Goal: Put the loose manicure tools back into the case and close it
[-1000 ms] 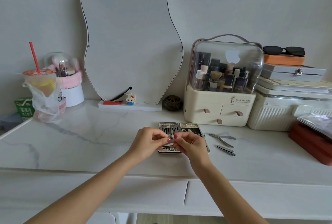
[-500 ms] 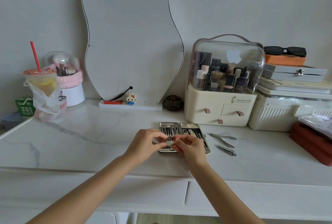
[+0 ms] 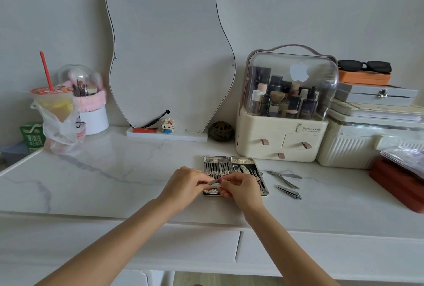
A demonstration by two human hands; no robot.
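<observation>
A white marble vanity top [image 3: 114, 184] holds an open manicure case [image 3: 241, 166] lying flat near its front edge. Over the case, the left hand [image 3: 183, 186] and right hand [image 3: 241, 188] together pinch a small metal tool [image 3: 214, 185]. Just right lie loose nippers [image 3: 283, 178] and a nail clipper [image 3: 289, 192].

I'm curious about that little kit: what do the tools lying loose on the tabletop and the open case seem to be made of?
Loose nippers and clipper: probably polished steel, silvery with bright glints. Case: shiny metal-looking rim and embossed end bands around a dark lining; whether real metal or plated plastic is unclear. Tabletop: glossy white with grey veins, marble or an imitation.
</observation>
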